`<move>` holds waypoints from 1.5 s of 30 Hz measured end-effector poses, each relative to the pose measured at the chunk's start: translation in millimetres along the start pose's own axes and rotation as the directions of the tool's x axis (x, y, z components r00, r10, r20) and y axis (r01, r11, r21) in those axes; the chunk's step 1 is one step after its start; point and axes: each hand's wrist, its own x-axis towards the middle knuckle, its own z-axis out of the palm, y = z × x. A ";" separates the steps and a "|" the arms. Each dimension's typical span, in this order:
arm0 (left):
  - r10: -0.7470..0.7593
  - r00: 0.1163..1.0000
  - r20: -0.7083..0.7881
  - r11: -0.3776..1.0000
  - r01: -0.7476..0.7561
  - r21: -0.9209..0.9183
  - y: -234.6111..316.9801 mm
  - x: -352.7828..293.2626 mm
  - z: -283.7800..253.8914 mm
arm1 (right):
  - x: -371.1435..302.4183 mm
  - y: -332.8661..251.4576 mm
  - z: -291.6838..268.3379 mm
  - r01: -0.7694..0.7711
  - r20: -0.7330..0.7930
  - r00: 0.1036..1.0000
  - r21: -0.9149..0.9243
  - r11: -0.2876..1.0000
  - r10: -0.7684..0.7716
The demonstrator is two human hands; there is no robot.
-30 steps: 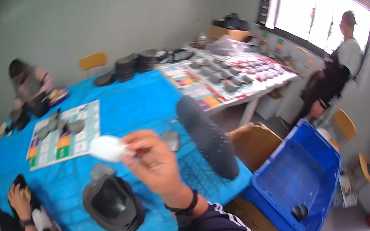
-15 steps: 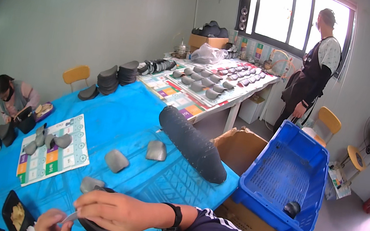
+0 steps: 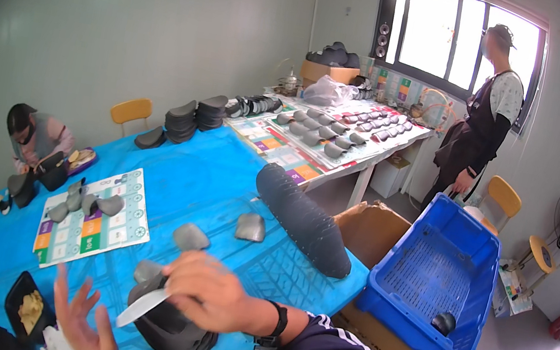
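Holds in right hand [image 3: 208, 291], near wide-spread left hand [image 3: 81, 326], a light-looking white piece [image 3: 140, 308], blurred, perhaps bendy, best pinched at one end.

Right hand [image 3: 207, 293] motion-blurred; covers one end of white flat piece [image 3: 140, 309] (exact grip unclear) and part of dark stack [image 3: 181, 334]. Left hand [image 3: 81, 326] wrist cut off, lower edge. Seated co-worker's [image 3: 60, 136] fingers too small to tell.

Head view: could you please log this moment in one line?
right hand: holds thin white piece; left hand: open; dark curved piece: on blue-covered table
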 end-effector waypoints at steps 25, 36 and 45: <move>-0.267 0.852 0.450 0.957 0.289 0.019 0.3 -22.6 12.2 | -51.2 6.8 22.6 -0.456 -0.029 0.859 0.409 0.790 0.511; 0.284 0.797 0.532 0.840 -0.475 0.263 67.8 -14.0 42.2 | -57.4 17.7 35.8 -0.668 -0.054 0.635 0.464 0.582 0.771; 0.548 0.785 0.290 0.836 -0.522 -0.166 15.4 -34.3 -9.4 | -71.5 28.2 46.0 -0.660 -0.012 0.551 0.605 0.445 0.834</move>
